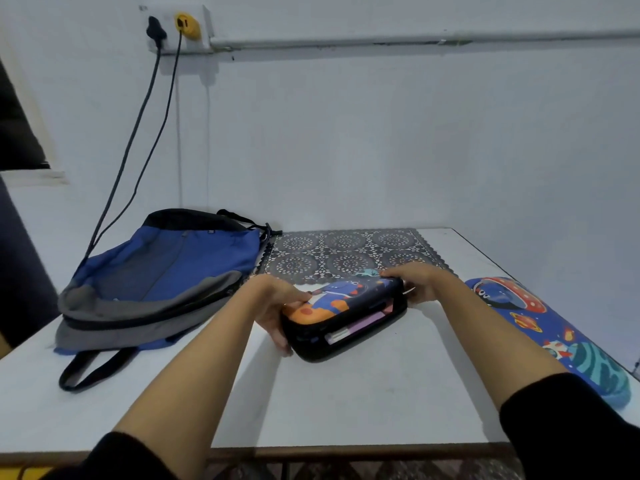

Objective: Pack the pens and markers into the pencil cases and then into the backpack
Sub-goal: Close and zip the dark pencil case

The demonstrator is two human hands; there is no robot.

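pencil case [346,306]: on worktop [346,393], lid ajar, pens [353,327] inside | left hand [277,299]: grips near end | right hand [415,282]: grips far end | handling: likely stiff shell, light; hold both ends

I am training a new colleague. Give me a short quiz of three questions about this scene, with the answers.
1. True or false: the pencil case held by the left hand and right hand is fully closed.
2. The backpack lies: A) left of that case, B) right of it, C) under it.
3. Fill in: the second pencil case lies along the table's ____ edge.
Key: 1 false, a gap shows pink items inside; 2 A; 3 right.
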